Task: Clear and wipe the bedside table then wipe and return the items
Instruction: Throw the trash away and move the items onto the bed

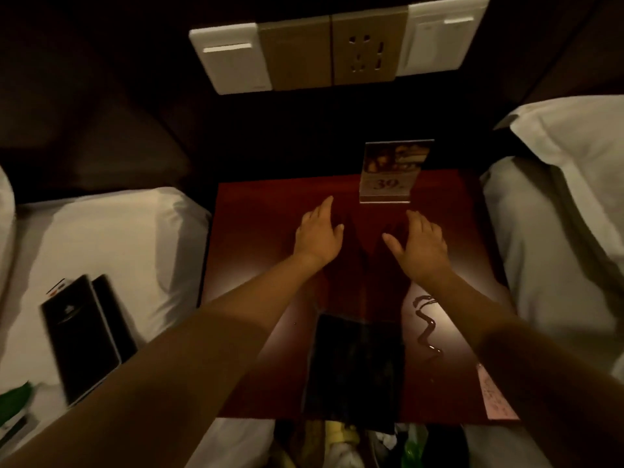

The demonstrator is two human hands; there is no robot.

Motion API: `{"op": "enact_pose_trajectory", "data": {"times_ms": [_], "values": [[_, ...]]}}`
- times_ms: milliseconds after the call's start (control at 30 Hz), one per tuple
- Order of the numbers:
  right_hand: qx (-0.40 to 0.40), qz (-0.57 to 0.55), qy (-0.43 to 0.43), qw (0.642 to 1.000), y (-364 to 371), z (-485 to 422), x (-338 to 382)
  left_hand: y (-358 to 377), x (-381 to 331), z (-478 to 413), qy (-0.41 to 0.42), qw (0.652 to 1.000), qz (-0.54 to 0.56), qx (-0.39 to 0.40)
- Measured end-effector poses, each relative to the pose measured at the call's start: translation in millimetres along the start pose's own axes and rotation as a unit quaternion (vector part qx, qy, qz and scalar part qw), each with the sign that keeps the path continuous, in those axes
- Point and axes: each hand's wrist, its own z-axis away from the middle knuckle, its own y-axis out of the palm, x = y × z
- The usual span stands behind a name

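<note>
The dark red bedside table (256, 231) stands between two beds. A clear acrylic sign holder (391, 172) with a picture and "39" stands upright near its back edge. My left hand (319, 233) and my right hand (418, 244) hover open over the table just in front of the holder, touching nothing. A dark cloth (353, 369) lies flat at the front edge. To the cloth's right runs a dark squiggly liquid smear (427, 327), and a pink paper note (494, 393) lies at the front right corner.
Dark booklets (86, 336) lie on the white bed (111, 238) at left, with something green (15, 398) beside them. A second white bed with a pillow (567, 170) is at right. A switch and socket panel (334, 45) hangs on the wall. A bin with rubbish (364, 444) sits below the table's front.
</note>
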Motion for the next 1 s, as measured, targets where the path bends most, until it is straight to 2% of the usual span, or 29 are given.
{"op": "enact_pose_trajectory", "data": {"times_ms": [167, 400, 500, 600, 700, 900, 1000], "values": [[-0.029, -0.068, 0.028, 0.997, -17.7, -29.9, -11.8, 8.3, -30.3, -48.2, -0.055, 0.99, 0.128, 0.02], [-0.025, -0.097, 0.02, 0.995, -15.5, -56.5, -5.3, 13.4, -48.3, -87.9, -0.049, 0.974, 0.215, 0.047], [-0.058, -0.122, 0.028, 0.99, -15.3, -65.4, 5.1, 20.1, -48.2, -87.4, -0.06, 0.966, 0.25, 0.016], [-0.074, -0.132, 0.032, 0.988, -13.7, -70.8, 19.0, 23.4, -42.7, -80.5, -0.054, 0.948, 0.313, -0.033], [-0.049, -0.149, 0.002, 0.988, -6.9, -73.6, 35.6, 17.8, -31.2, -71.8, -0.07, 0.926, 0.366, -0.056], [-0.024, -0.218, -0.039, 0.975, 15.2, -65.1, 88.1, -10.1, 10.9, -43.8, -0.164, 0.881, 0.433, -0.099], [0.02, -0.204, -0.096, 0.974, 33.5, -60.2, 118.2, -30.1, 38.8, -22.9, -0.218, 0.839, 0.483, -0.122]]}}
